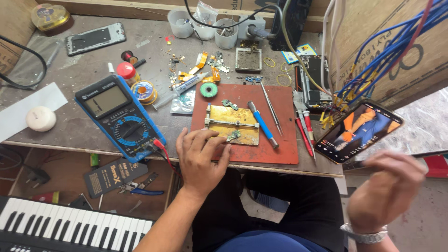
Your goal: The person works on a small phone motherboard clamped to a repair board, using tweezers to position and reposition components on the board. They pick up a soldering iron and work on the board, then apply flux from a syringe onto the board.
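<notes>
- Resting on the red mat's (275, 156) near edge, the left hand (201, 158) lies flat and open, fingertips touching the brass board-holding jig (233, 125) with its small green circuit piece (233, 136).
- The right hand (387, 191), blurred and empty, hovers loosely curled below a lit smartphone (358, 132).
- Judging the step: steadying the jig; next probably calls for the blue-handled screwdriver (262, 124).

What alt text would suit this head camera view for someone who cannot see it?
A person's left hand rests on a brass circuit-board holder on a red mat, while the right hand hovers blurred below a propped, lit phone. A blue multimeter lies on the cluttered workbench.
</notes>
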Tool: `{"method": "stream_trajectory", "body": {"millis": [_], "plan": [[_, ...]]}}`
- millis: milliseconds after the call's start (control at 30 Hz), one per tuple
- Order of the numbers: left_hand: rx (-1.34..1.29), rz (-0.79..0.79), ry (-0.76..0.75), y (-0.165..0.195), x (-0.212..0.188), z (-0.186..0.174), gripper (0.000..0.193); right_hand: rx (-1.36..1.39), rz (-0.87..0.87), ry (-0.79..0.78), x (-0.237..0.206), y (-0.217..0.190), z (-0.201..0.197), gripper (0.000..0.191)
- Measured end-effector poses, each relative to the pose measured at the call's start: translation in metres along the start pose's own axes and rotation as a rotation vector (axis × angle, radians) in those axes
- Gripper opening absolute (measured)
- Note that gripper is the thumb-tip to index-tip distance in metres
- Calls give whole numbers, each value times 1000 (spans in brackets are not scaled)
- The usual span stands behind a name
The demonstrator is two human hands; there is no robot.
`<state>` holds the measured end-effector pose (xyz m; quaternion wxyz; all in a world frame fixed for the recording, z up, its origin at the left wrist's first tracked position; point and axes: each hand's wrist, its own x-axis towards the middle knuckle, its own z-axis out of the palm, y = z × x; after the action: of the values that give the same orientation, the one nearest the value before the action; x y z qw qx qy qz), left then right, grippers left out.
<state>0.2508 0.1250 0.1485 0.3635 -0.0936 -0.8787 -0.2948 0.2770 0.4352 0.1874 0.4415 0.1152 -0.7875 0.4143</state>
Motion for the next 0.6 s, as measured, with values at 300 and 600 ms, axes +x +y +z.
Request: {"method": "stream_trajectory", "body": {"millis": [300, 600], "plan": [[-29, 18, 20, 4, 6, -2, 21, 685, 502, -89, 7, 50, -2, 46], [-55, -2, 48, 11, 15, -8, 22, 980, 493, -41, -7, 84, 9, 22]]}}
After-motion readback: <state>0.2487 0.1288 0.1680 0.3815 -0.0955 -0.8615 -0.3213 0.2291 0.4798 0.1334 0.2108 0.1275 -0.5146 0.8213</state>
